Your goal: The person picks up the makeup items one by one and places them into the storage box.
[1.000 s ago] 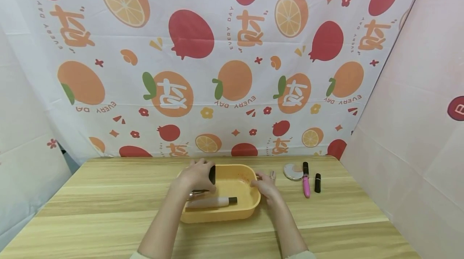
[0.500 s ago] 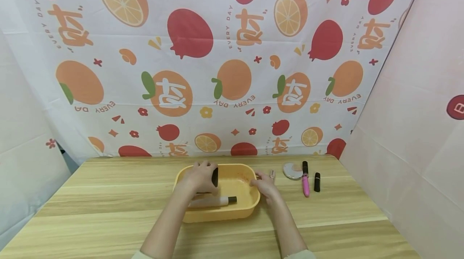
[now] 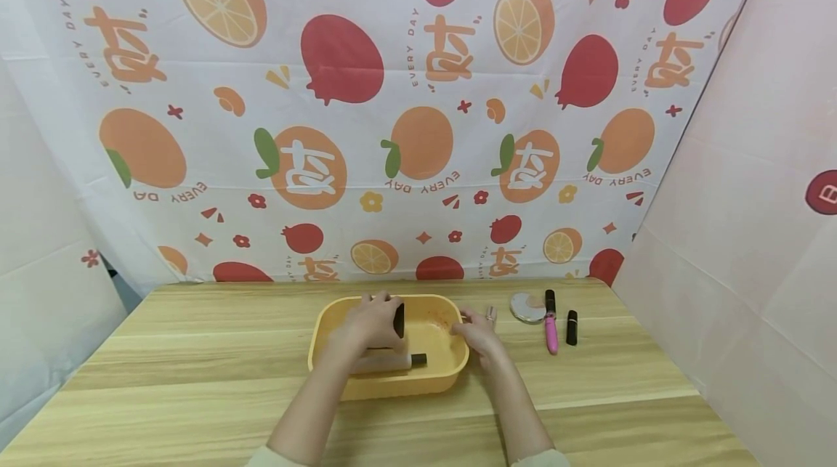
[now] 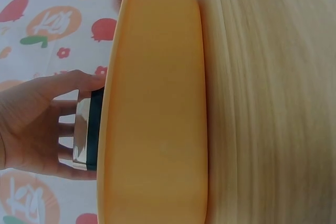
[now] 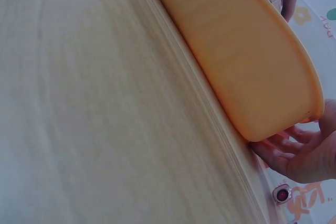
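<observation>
A yellow plastic basin (image 3: 399,386) sits on the wooden table. My left hand (image 3: 375,325) reaches down into it and grips a dark case (image 3: 399,320) between thumb and fingers. In the left wrist view this case (image 4: 86,129) shows a shiny gold part and a dark band, level with the basin's rim. Along the basin's near side lies a pale tube (image 3: 392,361) with a black cap, its left part hidden by my left arm. My right hand (image 3: 480,334) holds the basin's right end, thumb over the rim and fingers against the outer wall.
Right of the basin lie a round silvery compact (image 3: 527,308), a pink tube with a black cap (image 3: 551,325) and a short black lipstick-like tube (image 3: 572,327). A small shiny item (image 3: 491,316) stands just beyond my right hand. A fruit-print curtain (image 3: 418,126) rises behind the table.
My left hand has shifted to the right inside the basin with the dark case in its grip. My right hand stays at the basin's right end.
</observation>
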Available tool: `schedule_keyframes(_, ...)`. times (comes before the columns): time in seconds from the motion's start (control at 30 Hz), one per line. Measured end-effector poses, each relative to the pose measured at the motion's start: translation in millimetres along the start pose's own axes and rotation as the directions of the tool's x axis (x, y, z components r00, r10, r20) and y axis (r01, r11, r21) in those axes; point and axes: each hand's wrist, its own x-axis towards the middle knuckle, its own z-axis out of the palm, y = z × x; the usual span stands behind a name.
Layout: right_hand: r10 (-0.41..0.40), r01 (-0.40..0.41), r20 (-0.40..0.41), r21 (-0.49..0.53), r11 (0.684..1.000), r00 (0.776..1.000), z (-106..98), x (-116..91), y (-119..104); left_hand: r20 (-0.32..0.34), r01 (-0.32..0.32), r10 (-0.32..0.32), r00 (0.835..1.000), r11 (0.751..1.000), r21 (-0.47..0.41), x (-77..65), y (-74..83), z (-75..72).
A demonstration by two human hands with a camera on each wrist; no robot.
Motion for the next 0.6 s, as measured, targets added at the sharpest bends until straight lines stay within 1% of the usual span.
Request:
schedule_keyframes(0.2, -0.016, 0.016, -0.004, -0.032, 0.999, 1.0, 1, 1, 0, -0.004, -0.002, 0.002, 1.0, 1.0, -0.001, 3.3, 4.8, 3.1)
schedule_keyframes(0.6, -0.01, 0.01, -0.005, -0.02, 1.0, 1.0, 1, -1, -1, 0.007, 0.011, -0.011, 1.0, 1.0, -0.006, 13.1, 9.6, 8.9)
